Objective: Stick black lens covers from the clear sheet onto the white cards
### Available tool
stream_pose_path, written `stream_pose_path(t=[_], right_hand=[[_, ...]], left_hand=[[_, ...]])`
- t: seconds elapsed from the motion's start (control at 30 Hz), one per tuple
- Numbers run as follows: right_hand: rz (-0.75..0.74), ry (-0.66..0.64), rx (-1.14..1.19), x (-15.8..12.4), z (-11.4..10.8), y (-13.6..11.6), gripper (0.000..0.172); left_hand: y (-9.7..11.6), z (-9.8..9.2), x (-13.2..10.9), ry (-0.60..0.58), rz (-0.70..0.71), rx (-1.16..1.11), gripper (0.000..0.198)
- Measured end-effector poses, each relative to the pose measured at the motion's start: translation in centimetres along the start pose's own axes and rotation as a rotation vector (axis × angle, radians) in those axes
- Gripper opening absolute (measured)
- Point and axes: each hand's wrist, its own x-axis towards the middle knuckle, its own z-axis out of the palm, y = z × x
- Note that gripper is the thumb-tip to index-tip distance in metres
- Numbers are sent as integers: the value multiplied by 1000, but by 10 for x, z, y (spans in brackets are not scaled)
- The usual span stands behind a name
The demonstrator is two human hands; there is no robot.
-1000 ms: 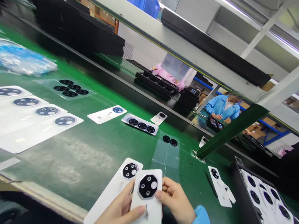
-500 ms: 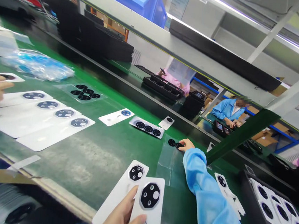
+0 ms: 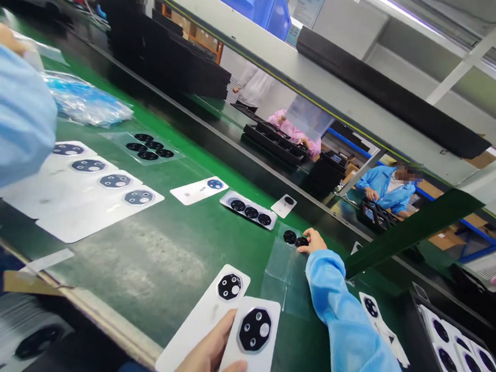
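In my left hand (image 3: 204,360) is a white phone back panel (image 3: 250,357) with a black camera cover on it, gripped between thumb and fingers. A second white back panel (image 3: 201,326) lies partly behind it on the bench. My right hand (image 3: 315,242) stretches forward with its fingertips closed on the edge of a black round camera lens cover (image 3: 301,242). Beside that cover lies another black lens cover (image 3: 289,236); both are at the top of a clear plastic sheet (image 3: 286,276).
At left a co-worker's blue sleeve (image 3: 11,113) reaches over a fanned row of white panels (image 3: 85,212). Ahead lie a strip tray of black covers (image 3: 229,203) and a sheet with several covers (image 3: 149,155). A green post (image 3: 417,232) and a black box of panels (image 3: 419,340) stand at right.
The co-worker's hand at left has moved away from the row of panels, toward the far side. My view has shifted slightly. My right fingers stay at the same lens cover; my left keeps its panel.
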Motion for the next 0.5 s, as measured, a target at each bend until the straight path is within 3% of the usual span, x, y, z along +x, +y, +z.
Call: stream_pose_path(t=[0.23,0.37,0.5], right_hand=[[-141,198,-52,-31,10,-2,29],[-157,247,-45,-39,12,-2,29],[-164,276,-8,-42,15,1,27]], left_hand=[[4,-2,1,14,-2,55,61],[45,-4,7,100,-39,150,55],[95,-2,49,44,-54,145,43]])
